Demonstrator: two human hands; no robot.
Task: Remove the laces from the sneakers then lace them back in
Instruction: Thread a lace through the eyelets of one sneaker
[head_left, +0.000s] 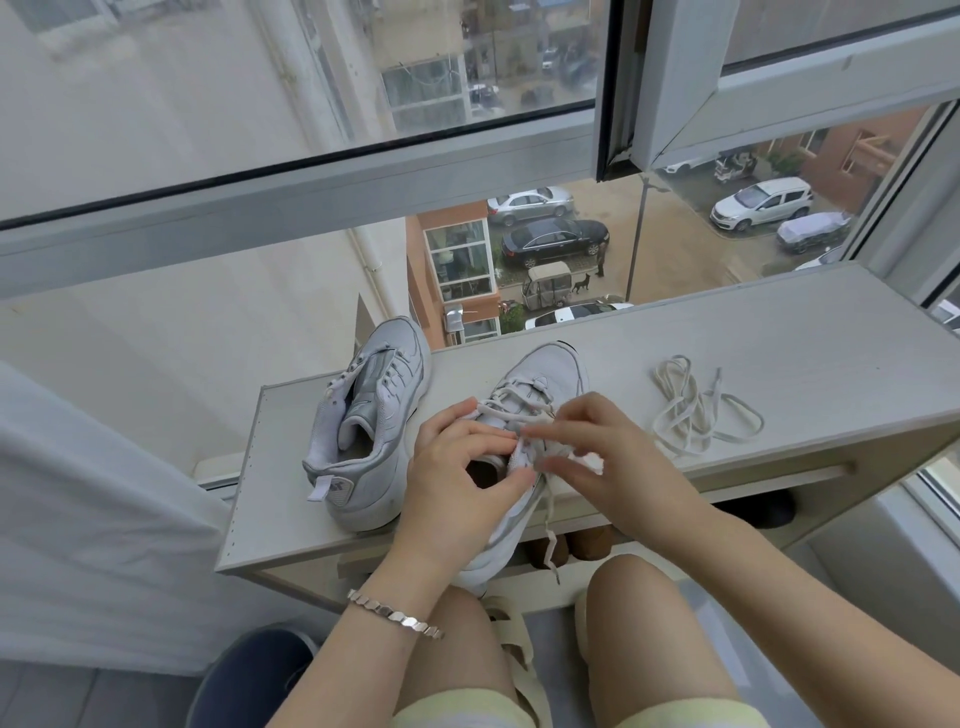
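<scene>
Left of the left fingers, a white unlaced sneaker (363, 441) stands on the surface (779, 332). Its grey heel patch (340, 488) bears a mark too small to read. The left hand (457, 467) grips the collar of the laced sneaker (540, 384), fingers curled round it. Between the two sets of fingers the lace (511, 397) crosses the eyelets, and one end hangs past the surface's front edge. The right hand (618, 457), blurred, pinches that lace beside the tongue. Right of its fingers, well apart, a loose lace (696, 410) lies tangled.
</scene>
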